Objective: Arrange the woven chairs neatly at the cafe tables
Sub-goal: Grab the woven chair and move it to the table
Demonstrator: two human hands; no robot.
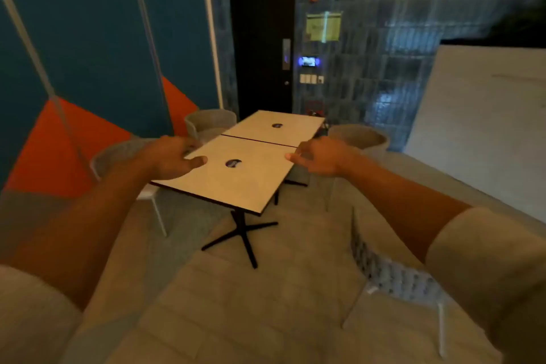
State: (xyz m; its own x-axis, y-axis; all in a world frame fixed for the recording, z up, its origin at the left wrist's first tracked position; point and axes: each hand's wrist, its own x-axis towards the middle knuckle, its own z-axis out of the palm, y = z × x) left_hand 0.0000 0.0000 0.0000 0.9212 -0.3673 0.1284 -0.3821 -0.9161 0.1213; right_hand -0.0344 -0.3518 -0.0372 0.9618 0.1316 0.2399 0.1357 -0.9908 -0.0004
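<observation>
Two square cafe tables stand end to end, the near table (pixel 236 183) and the far table (pixel 283 131), each with a dark round sticker. Grey woven chairs surround them: one at the far left (pixel 211 121), one at the near left (pixel 118 156) partly behind my left arm, one at the far right (pixel 359 136), and one at the near right (pixel 396 278) under my right arm. My left hand (pixel 174 158) hovers over the near table's left edge, fingers loosely curled, holding nothing. My right hand (pixel 317 156) reaches out beside the table's right corner, also empty.
A teal and orange wall (pixel 88 68) runs along the left. A dark door (pixel 261 38) and a glossy tiled wall (pixel 399 38) close the far end. A pale counter or bench (pixel 487 127) lines the right side. The black cross base (pixel 242 233) stands on the tiled floor.
</observation>
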